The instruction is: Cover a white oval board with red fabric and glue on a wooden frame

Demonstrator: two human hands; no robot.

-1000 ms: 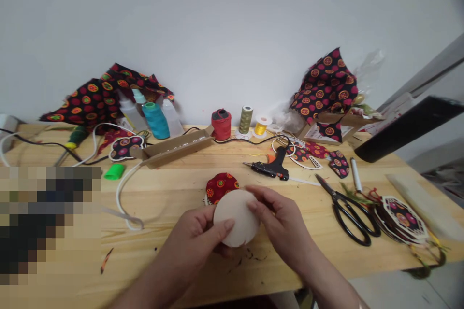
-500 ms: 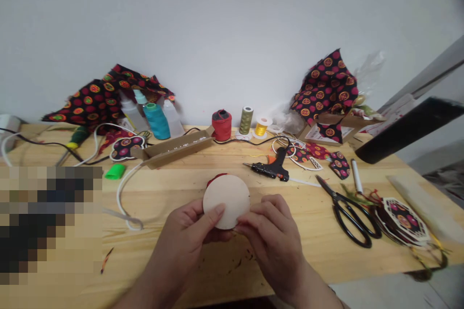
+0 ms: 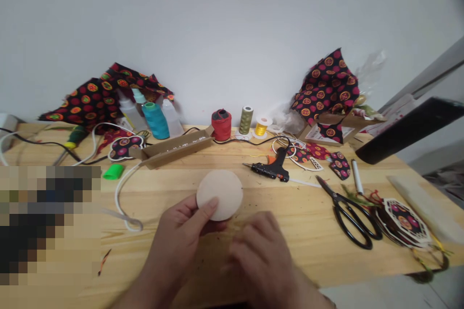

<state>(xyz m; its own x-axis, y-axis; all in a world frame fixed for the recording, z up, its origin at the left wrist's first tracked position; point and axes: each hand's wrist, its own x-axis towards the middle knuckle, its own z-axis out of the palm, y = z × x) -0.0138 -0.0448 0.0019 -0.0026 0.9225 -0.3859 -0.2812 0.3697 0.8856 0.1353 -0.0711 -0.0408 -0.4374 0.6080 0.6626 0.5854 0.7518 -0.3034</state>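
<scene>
1. A pale disc (image 3: 226, 190), round rather than long, faces the camera above the middle of a wooden table (image 3: 163, 188).
2. The left hand (image 3: 179, 234) pinches its lower-left edge, thumb on top; the blurred right hand (image 3: 261, 251) curls nearby, its grip impossible to tell.
3. The right fingers, at the disc's edge half a second ago, now sit apart.

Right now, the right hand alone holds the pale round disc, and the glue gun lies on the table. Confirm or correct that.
Wrong hand: in the head view, the left hand alone holds the pale round disc. The glue gun does lie on the table.
</scene>
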